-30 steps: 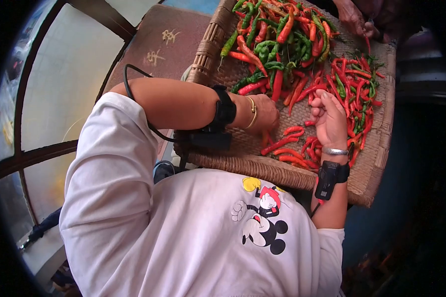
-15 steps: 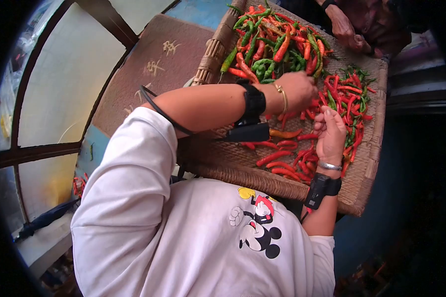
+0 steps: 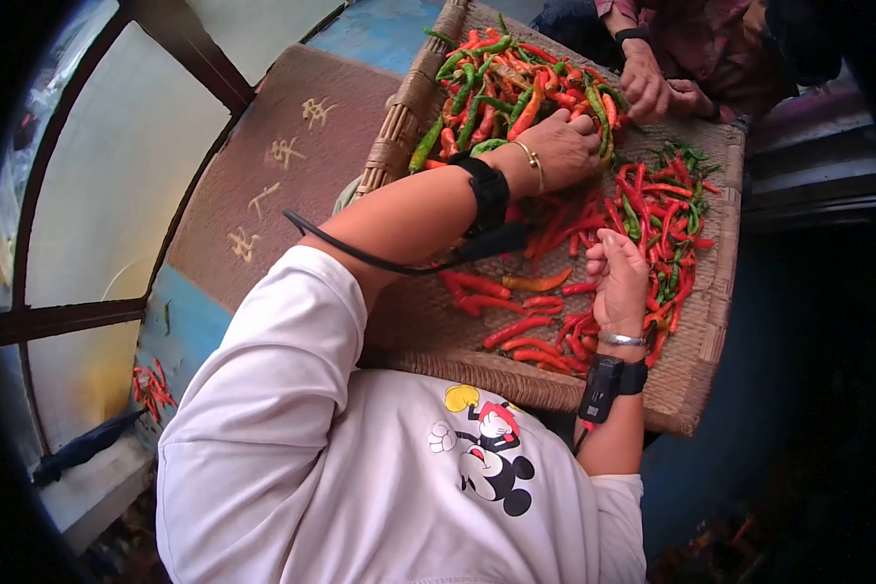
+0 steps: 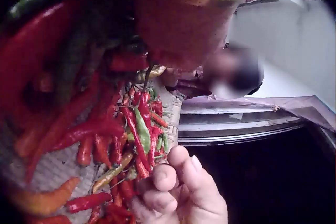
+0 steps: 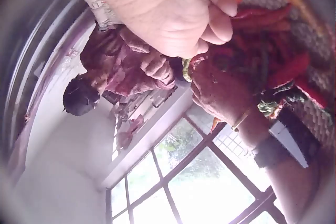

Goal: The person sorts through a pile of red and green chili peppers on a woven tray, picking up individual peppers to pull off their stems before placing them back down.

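Left hand (image 3: 563, 146) digs into heaped red and green chillies (image 3: 496, 83) on a woven rattan tray (image 3: 409, 321) — grip hidden; right hand (image 3: 618, 277) curled, contents unclear. Hasty raking may spill them overboard.

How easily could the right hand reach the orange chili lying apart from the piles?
Probably yes: the right hand sits close beside the orange chili, only a red chili between them, nothing covering it.

Bare weave near-left of tray (image 3: 414, 316) — chilli heaps (image 3: 516, 83) and another person's hands (image 3: 657, 92) block far side.
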A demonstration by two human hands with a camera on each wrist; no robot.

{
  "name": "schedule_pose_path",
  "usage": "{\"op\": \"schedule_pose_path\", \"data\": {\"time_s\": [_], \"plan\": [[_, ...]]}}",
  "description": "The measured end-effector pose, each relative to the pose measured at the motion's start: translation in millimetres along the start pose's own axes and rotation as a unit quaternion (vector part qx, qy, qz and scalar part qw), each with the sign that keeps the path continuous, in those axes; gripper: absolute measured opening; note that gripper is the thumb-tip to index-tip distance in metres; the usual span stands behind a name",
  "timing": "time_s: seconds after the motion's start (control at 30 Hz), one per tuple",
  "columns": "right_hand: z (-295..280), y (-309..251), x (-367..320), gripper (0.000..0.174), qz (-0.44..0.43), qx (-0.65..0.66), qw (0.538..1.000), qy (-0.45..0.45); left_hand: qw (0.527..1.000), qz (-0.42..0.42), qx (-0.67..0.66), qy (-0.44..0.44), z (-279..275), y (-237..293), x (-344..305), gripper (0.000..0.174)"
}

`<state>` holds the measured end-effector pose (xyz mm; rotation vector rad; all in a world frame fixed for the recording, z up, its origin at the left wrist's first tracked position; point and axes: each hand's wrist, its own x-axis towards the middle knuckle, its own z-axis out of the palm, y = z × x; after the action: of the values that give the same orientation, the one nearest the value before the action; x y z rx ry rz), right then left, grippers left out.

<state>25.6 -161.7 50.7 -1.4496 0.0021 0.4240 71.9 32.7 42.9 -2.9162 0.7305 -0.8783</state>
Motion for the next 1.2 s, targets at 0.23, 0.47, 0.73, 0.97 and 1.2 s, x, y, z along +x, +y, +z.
{"op": "schedule_pose_path", "data": {"time_s": [0.23,0.47,0.73,0.97,1.2], "plan": [[1.3,1.6,3.7,0.017,0.007,-0.004,1.000,0.006,0.989,0.077,-0.122,0.039,-14.4,7.3,-6.5,0.011],[2.4,0.3,5.5,0.020,-0.037,0.055,0.997,0.036,0.938,0.051,-0.343,0.005,-14.2,41.8,-12.9,0.024],[-18.4,-7.6,9.7,0.019,-0.009,0.082,0.993,0.087,0.873,-0.121,-0.472,-0.007,-11.6,34.3,-14.9,0.022],[-38.8,-19.0,14.5,0.018,-0.042,0.132,0.978,0.158,0.810,-0.199,-0.550,0.042,-9.0,36.6,-12.4,0.018],[-37.0,-21.2,18.5,0.019,-0.107,0.203,0.958,0.173,0.494,-0.377,-0.783,0.014,-22.5,36.3,-2.1,0.020]]}}
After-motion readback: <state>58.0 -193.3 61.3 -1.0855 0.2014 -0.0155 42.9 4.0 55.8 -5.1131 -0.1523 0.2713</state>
